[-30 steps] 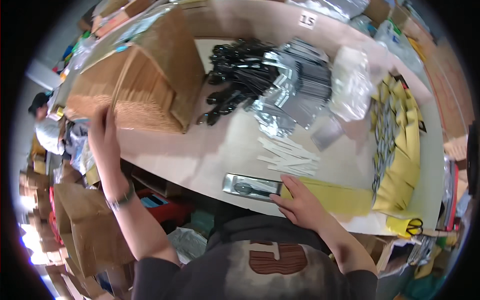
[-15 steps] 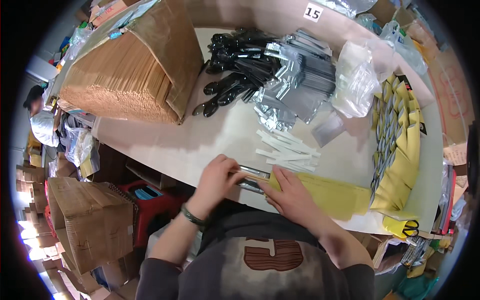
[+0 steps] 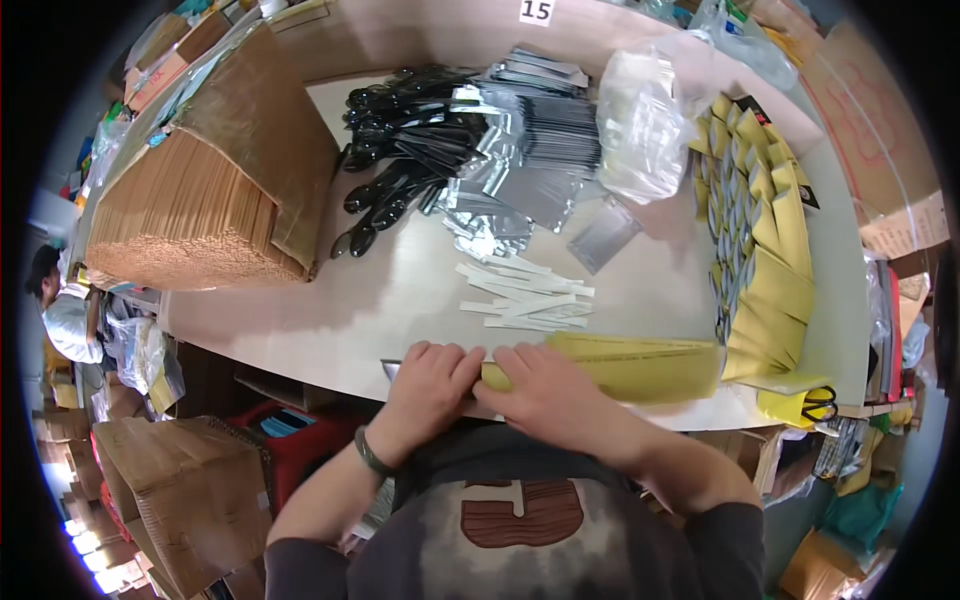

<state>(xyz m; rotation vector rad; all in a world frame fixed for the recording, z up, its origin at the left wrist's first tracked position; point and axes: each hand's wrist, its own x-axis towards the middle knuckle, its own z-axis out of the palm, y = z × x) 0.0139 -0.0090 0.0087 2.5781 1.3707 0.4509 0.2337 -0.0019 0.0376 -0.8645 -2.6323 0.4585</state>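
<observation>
- Fingers of your left hand [image 3: 430, 388] are bent and close together over a silver packet [image 3: 391, 369], its corner poking out to their left; whether they clamp it you cannot tell, as your knuckles hide the contact
- Your right hand [image 3: 540, 392], just beside those fingers, has thumb and fingertips closed on the yellow sleeve [image 3: 645, 365], which stretches away to the right of them along the table [image 3: 300, 315]
- White strips [image 3: 530, 298] lie loosely piled just beyond your right fingertips
- Past the strips, farther from your fingers, you have a flat grey packet [image 3: 604, 235], the heaped silver packets [image 3: 550, 135] and, to their left, black spoons [image 3: 390, 190]
- Ahead and left of your left fingers stands the cardboard box [image 3: 270, 140], packed with thin brown pieces [image 3: 180, 215]
- Well right of your right fingers, folded yellow sleeves [image 3: 770, 260] overlap in a row, with dark-handled scissors [image 3: 820, 404] nearer you
</observation>
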